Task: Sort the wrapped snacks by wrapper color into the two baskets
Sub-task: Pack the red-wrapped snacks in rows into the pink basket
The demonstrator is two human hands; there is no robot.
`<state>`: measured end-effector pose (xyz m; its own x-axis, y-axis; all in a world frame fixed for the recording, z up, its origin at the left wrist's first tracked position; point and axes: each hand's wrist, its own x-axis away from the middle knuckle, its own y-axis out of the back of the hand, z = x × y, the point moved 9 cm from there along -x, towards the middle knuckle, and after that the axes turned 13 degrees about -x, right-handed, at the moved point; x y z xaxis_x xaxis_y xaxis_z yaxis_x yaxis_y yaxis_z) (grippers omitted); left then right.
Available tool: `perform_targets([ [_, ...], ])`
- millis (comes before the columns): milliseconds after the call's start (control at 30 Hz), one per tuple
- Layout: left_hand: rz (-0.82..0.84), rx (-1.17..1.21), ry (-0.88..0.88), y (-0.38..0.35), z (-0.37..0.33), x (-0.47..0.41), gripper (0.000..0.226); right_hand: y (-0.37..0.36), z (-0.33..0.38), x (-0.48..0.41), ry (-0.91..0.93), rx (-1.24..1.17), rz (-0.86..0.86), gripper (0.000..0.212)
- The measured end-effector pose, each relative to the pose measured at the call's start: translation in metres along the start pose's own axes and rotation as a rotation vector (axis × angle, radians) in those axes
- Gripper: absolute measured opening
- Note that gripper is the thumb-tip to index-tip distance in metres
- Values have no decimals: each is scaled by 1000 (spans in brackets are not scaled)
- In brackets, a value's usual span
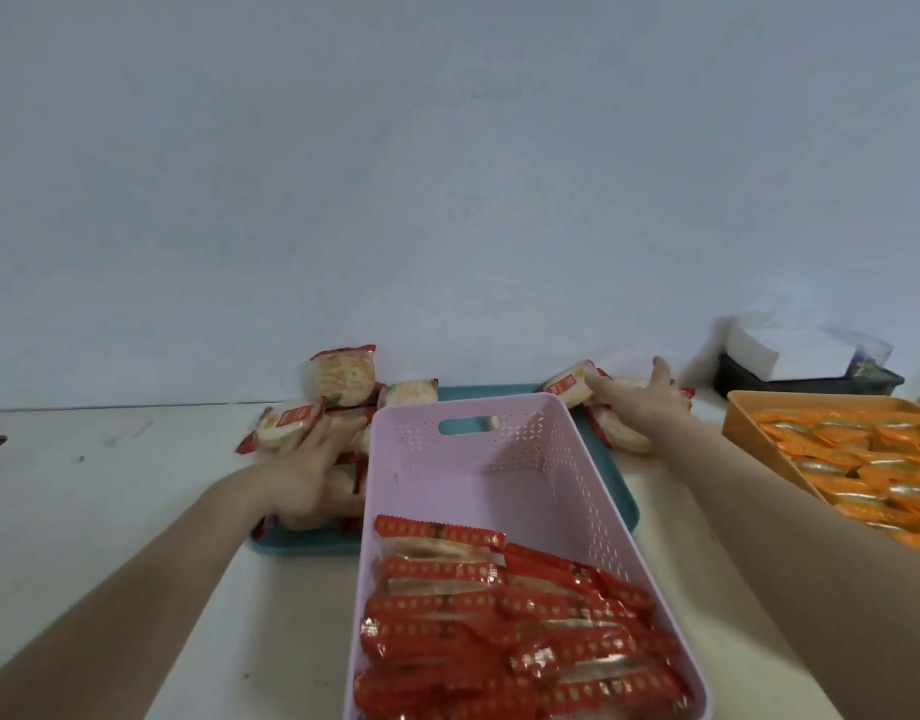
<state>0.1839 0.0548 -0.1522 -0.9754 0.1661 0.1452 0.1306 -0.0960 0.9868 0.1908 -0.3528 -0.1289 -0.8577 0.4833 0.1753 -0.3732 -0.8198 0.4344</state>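
Left hand [312, 470]: your fingers lie spread over red-wrapped snacks [286, 426] on the teal tray [302, 544], left of the pink basket [546, 459].
Right hand [650, 394]: open, fingers resting on the snack pile [569, 384] at the tray's far right.
Pink basket: near centre, red packs [499, 621] filling its near half.
Orange basket [749, 423]: right tabletop [110, 501], holding orange packs [863, 459].

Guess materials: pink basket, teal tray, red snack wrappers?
Pink basket: looks like moulded plastic, matte, with punched lattice walls and a cut handle slot. Teal tray: probably plastic too, smooth, rounded rim. Red snack wrappers: thin glossy film, crinkled, shiny highlights, serrated sealed ends.
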Motion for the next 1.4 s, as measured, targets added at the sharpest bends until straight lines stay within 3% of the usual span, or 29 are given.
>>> perform_targets([
  [100, -10, 28, -29, 0, -5, -9, 109, -22, 7, -21, 21, 159, 54, 107],
  [200, -45, -95, -60, 11, -15, -8, 94, -28, 14, -22, 77, 277, -41, 88],
  [300, -178, 162, -238, 34, -33, -9, 30, -28, 14, -15, 162, 257, -149, 61],
  [367, -277, 217, -314, 43, -37, -11, 15, -26, 16, -10, 255, 228, -183, 57],
  [500, -412, 184, -120, 39, -10, -36, 23, -18, 45, 9, 496, -11, -138, 49],
  [567, -372, 122, -98, 33, -10, -54, 28, -27, 54, 13, 511, -119, -46, 47],
  [633, -263, 140, -95, 31, -19, -71, 46, -42, 53, 7, 391, -192, 62, 46],
  [700, -123, 212, -104, 28, -31, -81, 60, -63, 45, 2, 215, -244, 225, 64],
  [800, 4, 187, -112, 26, -47, -94, 71, -89, 43, -1, 150, -1, 415, 88],
  [933, 156, 113, -174, 24, -60, -107, 90, -112, 48, -9, 249, 469, 421, 93],
  [1000, 140, 142, -223, 29, -67, -111, 94, -121, 58, -5, 326, 454, 510, 82],
  [1133, 44, 295, -251, 43, -72, -111, 77, -114, 65, 11, 276, 75, 651, 67],
  [1267, -90, 732, -233, 61, -65, -108, 70, -120, 64, 19, 236, -127, 743, 45],
  [1400, -160, 862, -295, 87, -69, -93, 82, -126, 73, 33, 182, -248, 780, 54],
])
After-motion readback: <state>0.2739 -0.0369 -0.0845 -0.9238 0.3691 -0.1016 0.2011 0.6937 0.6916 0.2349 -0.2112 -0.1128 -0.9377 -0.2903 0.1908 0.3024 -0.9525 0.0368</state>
